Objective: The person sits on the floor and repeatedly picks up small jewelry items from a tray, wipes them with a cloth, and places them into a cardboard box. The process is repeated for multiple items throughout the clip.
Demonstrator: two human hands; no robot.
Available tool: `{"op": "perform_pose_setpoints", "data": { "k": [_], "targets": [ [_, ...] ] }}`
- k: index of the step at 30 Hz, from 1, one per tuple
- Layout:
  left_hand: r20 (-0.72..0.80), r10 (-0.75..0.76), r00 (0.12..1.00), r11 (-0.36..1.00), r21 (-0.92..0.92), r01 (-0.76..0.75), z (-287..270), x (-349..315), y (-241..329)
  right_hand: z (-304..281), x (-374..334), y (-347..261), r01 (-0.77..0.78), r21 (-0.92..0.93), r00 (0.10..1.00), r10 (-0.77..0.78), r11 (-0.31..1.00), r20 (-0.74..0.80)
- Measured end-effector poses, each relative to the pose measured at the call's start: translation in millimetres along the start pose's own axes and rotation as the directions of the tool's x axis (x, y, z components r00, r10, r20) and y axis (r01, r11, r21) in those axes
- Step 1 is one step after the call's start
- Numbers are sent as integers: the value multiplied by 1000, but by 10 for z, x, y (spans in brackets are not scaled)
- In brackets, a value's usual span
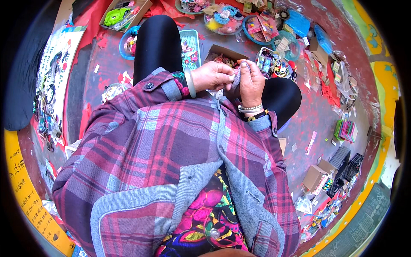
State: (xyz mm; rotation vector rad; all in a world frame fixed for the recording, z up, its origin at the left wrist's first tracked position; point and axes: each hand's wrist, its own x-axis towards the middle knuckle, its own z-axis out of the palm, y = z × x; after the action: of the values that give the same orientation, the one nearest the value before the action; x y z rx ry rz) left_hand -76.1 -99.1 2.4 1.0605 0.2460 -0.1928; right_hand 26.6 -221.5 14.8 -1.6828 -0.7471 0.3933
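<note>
Both of my hands meet in front of my knees, close together. My left hand (212,76), with a pale bangle at its wrist, has its thumb and fingertips pinched; what they hold is too small to make out. A small greyish-purple knitted-looking piece (236,80) is pinched between thumb and fingers of my right hand (251,83), which wears a beaded bracelet. The lower part of that piece is hidden behind the fingers. Just beyond the hands stands an open cardboard box (231,53) with small reddish items inside.
A light green basket (190,38) stands beside my left knee, and a white basket (261,52) of hair ties lies beyond my right hand. Round blue-rimmed basins (245,29) line the far side. Hair ties cover a white board (64,47) at left. Cartons (314,176) and black baskets (354,165) sit at right.
</note>
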Motion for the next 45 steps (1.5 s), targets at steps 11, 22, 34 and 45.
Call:
{"op": "perform_pose_setpoints", "data": {
  "k": [11,22,34,45],
  "targets": [
    [-253,25,967,988,152,15,-127,119,12,-495,195,167,-110,605,929,298,789,-219],
    [-480,-75,874,832,453,320,-942,1155,-329,-757,245,343,-148,731,872,436,667,-221],
    [-296,-53,954,252,920,300,-2258,919,-894,-557,390,239,-313,779,838,543,543,-42],
    [-353,-244,903,216,888,405,-2069,1004,-2211,-412,566,224,-432,762,716,697,482,-35]
  ]
}}
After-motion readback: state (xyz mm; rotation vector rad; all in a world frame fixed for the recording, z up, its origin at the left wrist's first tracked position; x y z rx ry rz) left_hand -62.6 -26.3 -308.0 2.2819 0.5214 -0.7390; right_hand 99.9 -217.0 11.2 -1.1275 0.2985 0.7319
